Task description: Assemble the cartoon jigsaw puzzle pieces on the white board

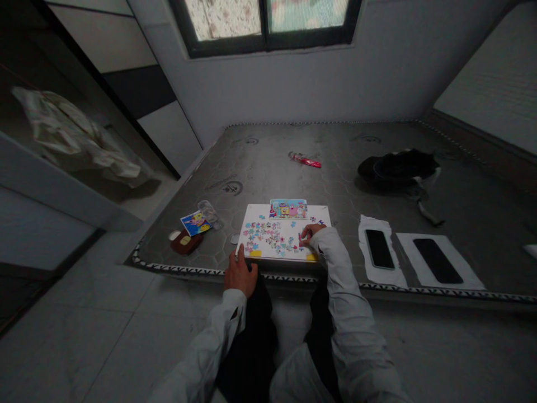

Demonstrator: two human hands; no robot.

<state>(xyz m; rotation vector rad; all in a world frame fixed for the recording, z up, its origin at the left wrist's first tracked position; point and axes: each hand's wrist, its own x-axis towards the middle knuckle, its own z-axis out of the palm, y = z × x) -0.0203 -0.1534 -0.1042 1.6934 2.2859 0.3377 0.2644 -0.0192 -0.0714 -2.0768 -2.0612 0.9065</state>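
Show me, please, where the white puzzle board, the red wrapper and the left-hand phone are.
white puzzle board (255, 215): head view, bare upper-left corner.
red wrapper (305, 160): head view, middle of its length.
left-hand phone (378, 249): head view, centre of the dark screen.

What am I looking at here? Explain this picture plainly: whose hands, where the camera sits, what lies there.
One picture, from a camera worn on a person's head, looking down at their own two bare hands. They sit on the floor at a low mattress. On it lies a white board strewn with puzzle pieces, with a small cartoon picture at its far edge. The left hand rests on the board's near corner. The right hand touches pieces; whether it grips one is too small to tell. To the right lie two phones on paper, farther off a dark cap and a red wrapper.
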